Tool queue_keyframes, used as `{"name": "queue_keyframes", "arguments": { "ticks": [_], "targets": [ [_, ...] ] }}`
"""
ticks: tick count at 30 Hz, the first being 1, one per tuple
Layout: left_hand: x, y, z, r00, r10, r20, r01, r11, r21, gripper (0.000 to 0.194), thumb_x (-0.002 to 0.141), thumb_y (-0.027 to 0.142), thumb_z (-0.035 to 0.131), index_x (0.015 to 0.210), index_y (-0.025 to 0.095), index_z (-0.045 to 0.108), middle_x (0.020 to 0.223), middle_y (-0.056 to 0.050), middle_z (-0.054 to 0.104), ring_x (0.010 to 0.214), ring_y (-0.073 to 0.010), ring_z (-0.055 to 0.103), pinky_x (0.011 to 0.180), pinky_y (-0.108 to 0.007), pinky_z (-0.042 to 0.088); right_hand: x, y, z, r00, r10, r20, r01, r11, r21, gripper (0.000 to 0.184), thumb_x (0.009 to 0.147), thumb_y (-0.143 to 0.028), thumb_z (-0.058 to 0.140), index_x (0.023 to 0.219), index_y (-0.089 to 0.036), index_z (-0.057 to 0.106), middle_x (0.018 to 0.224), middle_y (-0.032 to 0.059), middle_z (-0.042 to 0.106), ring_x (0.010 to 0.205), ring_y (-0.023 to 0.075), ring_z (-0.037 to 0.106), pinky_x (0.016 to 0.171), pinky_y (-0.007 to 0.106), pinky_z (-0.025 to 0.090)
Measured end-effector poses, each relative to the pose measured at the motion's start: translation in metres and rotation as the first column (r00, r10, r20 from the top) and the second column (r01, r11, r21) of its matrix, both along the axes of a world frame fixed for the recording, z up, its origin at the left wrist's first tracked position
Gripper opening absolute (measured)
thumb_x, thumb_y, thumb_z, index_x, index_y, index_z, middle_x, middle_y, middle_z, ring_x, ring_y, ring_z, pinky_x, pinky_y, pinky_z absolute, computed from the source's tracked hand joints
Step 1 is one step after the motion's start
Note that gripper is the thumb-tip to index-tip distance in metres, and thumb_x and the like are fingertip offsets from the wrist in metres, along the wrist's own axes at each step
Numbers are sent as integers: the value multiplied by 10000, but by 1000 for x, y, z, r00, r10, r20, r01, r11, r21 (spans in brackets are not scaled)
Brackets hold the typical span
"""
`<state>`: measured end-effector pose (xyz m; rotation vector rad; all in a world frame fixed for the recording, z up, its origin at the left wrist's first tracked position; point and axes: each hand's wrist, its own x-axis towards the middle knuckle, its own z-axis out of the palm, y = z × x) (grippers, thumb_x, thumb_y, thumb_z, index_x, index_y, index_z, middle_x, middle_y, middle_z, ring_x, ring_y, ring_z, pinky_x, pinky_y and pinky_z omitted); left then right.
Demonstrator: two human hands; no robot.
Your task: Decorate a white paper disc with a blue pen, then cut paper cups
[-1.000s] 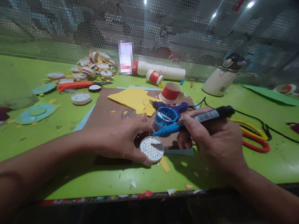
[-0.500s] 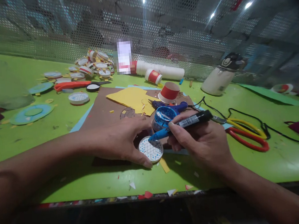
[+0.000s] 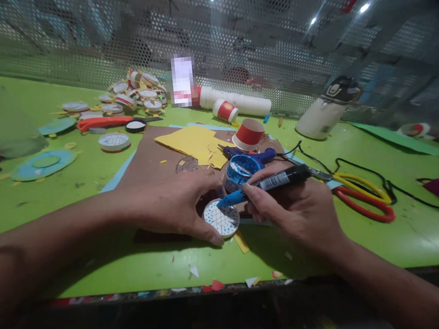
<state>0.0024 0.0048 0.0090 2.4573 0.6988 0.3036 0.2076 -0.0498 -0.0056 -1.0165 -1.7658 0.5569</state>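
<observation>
My left hand (image 3: 187, 206) is closed round the left edge of a round white disc (image 3: 222, 221), its thumb at the near side. Dark crossing lines and blue dots cover the disc's face. In my right hand (image 3: 297, 206) is a black marker (image 3: 279, 179) with a blue-stained front end, its tip at the upper part of the disc. Just behind the marker stands a small open jar (image 3: 242, 168), blue inside. A yellow strip (image 3: 241, 242) pokes out beside the disc. Beneath the hands lies a brown sheet (image 3: 142, 164).
Yellow paper (image 3: 190, 144), a red-and-white cup piece (image 3: 248, 135) and a blue glue gun (image 3: 257, 155) lie behind the jar. Scissors (image 3: 363, 202) with red and yellow handles are at right. A pile of decorated discs (image 3: 139, 94) and a white-and-black bottle (image 3: 325, 110) stand farther back.
The marker and both hands keep nearly the same places. The whole view has shifted very slightly; the disc is still held under the marker tip.
</observation>
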Motion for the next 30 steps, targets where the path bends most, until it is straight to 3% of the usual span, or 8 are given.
{"name": "queue_keyframes", "arguments": {
  "ticks": [10,14,18,23,30],
  "targets": [
    [0,-3,3,1000,4,-3,-4,999,-35,559,687,428,771,1174,235,577,1087,-17,607,966,-223,555,799,-301,430,0,3,4,999,-6,35,7,1000,-24,123,868,-227,656,762,-174,625,509,-53,624,429,88,596,459,186,514],
    [-2,-4,5,996,39,-86,-42,999,-30,556,703,481,735,1186,246,592,1071,-37,570,977,-248,537,834,-346,420,0,1,5,1000,-15,10,15,998,-61,121,860,-247,666,782,-164,624,508,-47,622,435,96,603,466,197,518],
    [-2,-3,5,989,81,-121,-83,996,-14,452,711,469,732,1069,213,627,1041,-42,558,952,-241,531,807,-337,414,-1,0,5,993,-56,-102,50,997,-59,124,857,-255,673,793,-160,627,478,-59,597,385,91,571,414,199,497],
    [-1,1,1,995,61,-77,-63,998,-29,455,685,482,763,1017,204,623,1019,-26,568,941,-223,532,782,-307,410,-1,-3,9,955,-112,-273,100,993,-56,112,845,-238,679,779,-169,620,471,-70,586,371,82,544,385,195,470],
    [-1,2,1,1000,4,-28,-6,997,-71,408,702,451,761,996,200,633,952,-9,600,852,-194,543,705,-271,406,1,-5,9,993,1,-117,-9,998,-68,40,859,-174,628,870,-149,658,518,-67,569,464,91,545,497,229,487]
  ]
}}
